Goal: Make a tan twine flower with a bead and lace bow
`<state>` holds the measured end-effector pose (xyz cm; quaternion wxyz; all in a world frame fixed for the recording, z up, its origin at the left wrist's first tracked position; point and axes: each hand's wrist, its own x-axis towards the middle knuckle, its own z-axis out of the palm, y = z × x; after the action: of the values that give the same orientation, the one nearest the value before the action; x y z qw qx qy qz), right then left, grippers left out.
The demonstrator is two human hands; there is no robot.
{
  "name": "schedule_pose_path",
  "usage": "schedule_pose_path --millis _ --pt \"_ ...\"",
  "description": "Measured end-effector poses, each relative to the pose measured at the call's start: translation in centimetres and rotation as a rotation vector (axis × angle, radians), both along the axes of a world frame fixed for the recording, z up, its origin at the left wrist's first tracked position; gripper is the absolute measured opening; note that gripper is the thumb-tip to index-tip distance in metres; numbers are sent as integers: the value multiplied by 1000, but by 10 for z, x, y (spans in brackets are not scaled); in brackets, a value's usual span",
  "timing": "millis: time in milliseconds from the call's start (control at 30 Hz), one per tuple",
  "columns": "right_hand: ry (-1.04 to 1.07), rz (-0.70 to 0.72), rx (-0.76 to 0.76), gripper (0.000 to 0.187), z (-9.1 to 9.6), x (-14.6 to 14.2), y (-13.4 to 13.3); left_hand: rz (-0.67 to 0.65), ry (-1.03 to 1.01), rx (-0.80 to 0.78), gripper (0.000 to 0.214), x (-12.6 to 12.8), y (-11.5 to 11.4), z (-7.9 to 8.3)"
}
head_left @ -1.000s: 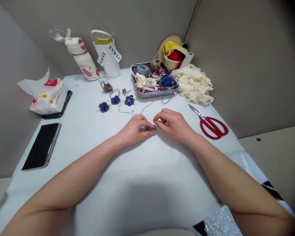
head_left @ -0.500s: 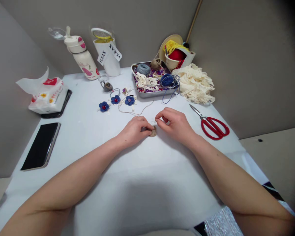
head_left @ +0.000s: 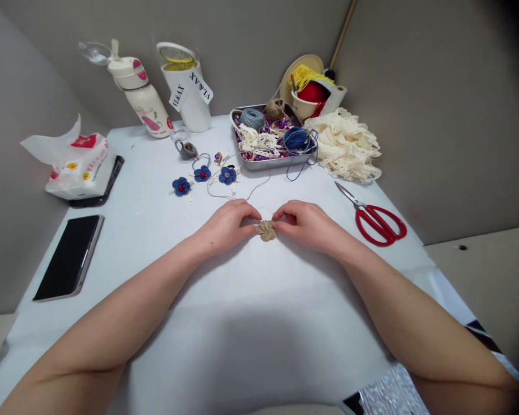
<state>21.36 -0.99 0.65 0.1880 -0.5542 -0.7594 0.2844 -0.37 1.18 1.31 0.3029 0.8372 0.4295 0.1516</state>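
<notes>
A small tan twine flower (head_left: pixel 267 230) lies on the white table (head_left: pixel 251 323) between my two hands. My left hand (head_left: pixel 227 225) pinches its left side with curled fingers. My right hand (head_left: pixel 305 222) pinches its right side in the same way. A thin cream string (head_left: pixel 237 197) trails from the flower toward the back of the table. Three blue fabric flowers (head_left: pixel 202 174) with red centres lie a little behind my left hand.
Red scissors (head_left: pixel 378 222) lie right of my right hand. A metal tray (head_left: pixel 273 163) of yarn balls and lace stands at the back, beside a lace heap (head_left: pixel 346 147). A phone (head_left: pixel 69 256), tissue pack (head_left: pixel 80 167), bottle (head_left: pixel 142 98) and white cup (head_left: pixel 190 92) occupy the left and back.
Both hands have drawn closer and lower onto the twine flower, which now shows fully between the fingertips. The view has shifted slightly.
</notes>
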Motion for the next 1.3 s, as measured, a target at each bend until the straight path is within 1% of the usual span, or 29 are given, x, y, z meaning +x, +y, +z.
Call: schedule_pose_path --millis 300,367,467,700,833,967,1100,1300 --pt "-29 -34 -2 12 0 -7 -3 -91 50 51 9 2 -6 4" --pt "-43 -47 -9 11 0 -8 -3 -112 54 67 11 3 -8 4" --pt "-50 -67 -19 10 0 -10 -3 -137 92 130 15 6 -10 3" --pt "-71 -78 -20 8 0 -11 -4 -241 212 294 20 10 -14 3" --pt "-69 -69 -29 9 1 -11 -4 -239 210 322 20 11 -17 1" --pt "-55 -63 -29 12 2 -10 -5 -238 203 325 22 10 -18 -1" --pt "-51 -47 -39 10 2 -10 -5 -236 216 310 23 10 -19 -2" --pt "-75 -76 -33 10 -1 -12 -5 -221 231 297 23 11 -21 -1"
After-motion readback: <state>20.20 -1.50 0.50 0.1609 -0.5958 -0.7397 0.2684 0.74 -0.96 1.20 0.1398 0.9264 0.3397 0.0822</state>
